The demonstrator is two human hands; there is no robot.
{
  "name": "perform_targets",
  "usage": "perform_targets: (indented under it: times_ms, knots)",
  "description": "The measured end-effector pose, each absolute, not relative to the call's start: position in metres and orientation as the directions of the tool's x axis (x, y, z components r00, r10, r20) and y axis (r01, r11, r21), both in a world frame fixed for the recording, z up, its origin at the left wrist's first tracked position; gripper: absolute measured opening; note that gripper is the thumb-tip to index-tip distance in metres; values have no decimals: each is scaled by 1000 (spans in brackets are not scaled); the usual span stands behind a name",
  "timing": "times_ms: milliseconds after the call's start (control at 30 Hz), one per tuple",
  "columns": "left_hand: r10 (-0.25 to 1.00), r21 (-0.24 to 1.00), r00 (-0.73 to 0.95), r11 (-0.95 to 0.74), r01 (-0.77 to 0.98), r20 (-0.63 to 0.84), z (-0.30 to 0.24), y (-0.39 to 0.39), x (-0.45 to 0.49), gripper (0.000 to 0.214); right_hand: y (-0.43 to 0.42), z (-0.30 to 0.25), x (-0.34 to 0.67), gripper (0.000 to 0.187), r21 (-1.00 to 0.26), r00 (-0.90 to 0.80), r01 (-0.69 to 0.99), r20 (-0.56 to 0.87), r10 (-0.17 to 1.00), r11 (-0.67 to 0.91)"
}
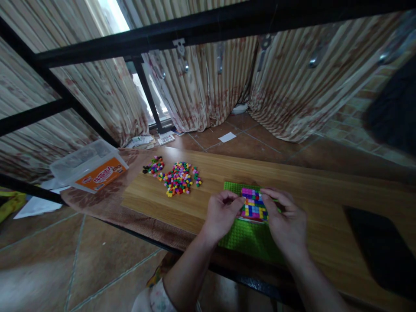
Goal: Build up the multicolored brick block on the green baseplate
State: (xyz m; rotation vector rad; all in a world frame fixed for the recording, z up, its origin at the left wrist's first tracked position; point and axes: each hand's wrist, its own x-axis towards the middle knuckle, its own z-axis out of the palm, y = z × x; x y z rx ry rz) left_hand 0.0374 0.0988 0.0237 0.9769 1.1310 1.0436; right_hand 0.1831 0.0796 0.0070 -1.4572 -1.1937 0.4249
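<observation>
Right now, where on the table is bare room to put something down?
Bare wood lies between the loose brick pile and the green baseplate, and beyond the right hand. Crowded where the left hand meets it on the baseplate.

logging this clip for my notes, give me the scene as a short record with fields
surface: wooden table
plate: green plate, flat at the table's near edge
patch: block patch of many colours, on the green plate
left hand: left hand, fingertips at the patch's left edge
right hand: right hand, fingers at the patch's right edge
grip: cannot tell if either hand pinches a loose block
loose blocks: block pile, left of the plate, apart from both hands
box: plastic box with orange label, far left
</observation>
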Motion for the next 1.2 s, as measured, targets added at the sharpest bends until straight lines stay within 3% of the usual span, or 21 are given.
perform_targets:
  times_ms: [133, 233, 333, 433, 567, 733, 900, 1000, 1100, 1200]
  knots:
    - [991, 991, 34, 131, -11, -131, 19, 108, 17, 27, 77, 11, 187, 23, -906, 456, 411, 300, 838, 100]
    - [990, 969, -135, 70, 237, -39, 16, 123, -12, 17, 75, 11, 190, 24, -915, 466, 402, 247, 850, 46]
    - [960, 823, -277, 139, 551, 23, 18, 137, -39, 7, 74, 10, 191, 25, -921, 473, 388, 228, 851, 31]
    - [951, 632, -300, 184, 753, 80, 19, 144, -49, 9, 73, 9, 192, 27, -924, 484, 382, 218, 847, 19]
    - [965, 461, -245, 177, 870, 91, 15, 146, -41, 19, 73, 8, 192, 28, -929, 503, 370, 189, 843, -13]
    - [978, 392, -206, 173, 903, 41, 5, 148, -32, 33, 72, 12, 194, 28, -930, 520, 361, 141, 842, -67]
    - [975, 441, -204, 146, 886, 86, 5, 144, -36, 29, 73, 15, 194, 26, -931, 540, 354, 123, 832, -92]
    - [971, 633, -225, 124, 764, 81, 8, 141, -37, 23, 74, 14, 195, 27, -933, 552, 353, 145, 821, -72]
    - [989, 921, -150, 74, 383, -17, 14, 137, -34, 17, 73, 14, 194, 26, -925, 523, 380, 243, 817, 32]
    - [997, 995, 16, 71, -68, -70, 23, 131, -27, 19, 71, 16, 190, 21, -891, 465, 414, 381, 799, 183]
